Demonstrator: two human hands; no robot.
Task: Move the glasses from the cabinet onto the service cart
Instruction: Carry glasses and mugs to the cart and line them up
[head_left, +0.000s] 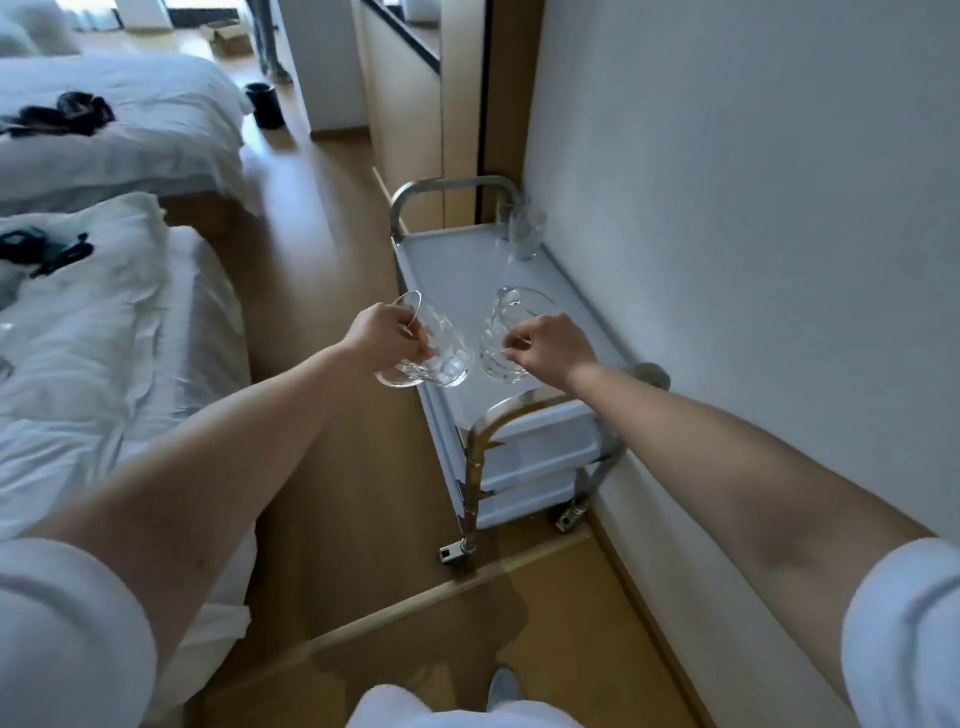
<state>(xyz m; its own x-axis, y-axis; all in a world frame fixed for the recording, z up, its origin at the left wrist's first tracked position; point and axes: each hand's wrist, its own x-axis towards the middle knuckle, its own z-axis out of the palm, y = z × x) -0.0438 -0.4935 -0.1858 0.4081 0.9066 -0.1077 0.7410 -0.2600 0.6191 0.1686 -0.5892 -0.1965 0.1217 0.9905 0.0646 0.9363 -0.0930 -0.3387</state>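
Above the cart's (524, 415) smooth white top, left hand (384, 332) and right hand (553, 349) are each gripping a faceted clear glass mug (441, 358), (496, 348), fingers curled.

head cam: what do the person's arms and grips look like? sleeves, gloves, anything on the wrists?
Left sleeve and right sleeve are white, soft-looking fabric that ends near the elbows, so both forearms are uncovered. Left grip and right grip are bare hands: no gloves, and no watch or band shows at either wrist. No markings are visible on the sleeves.
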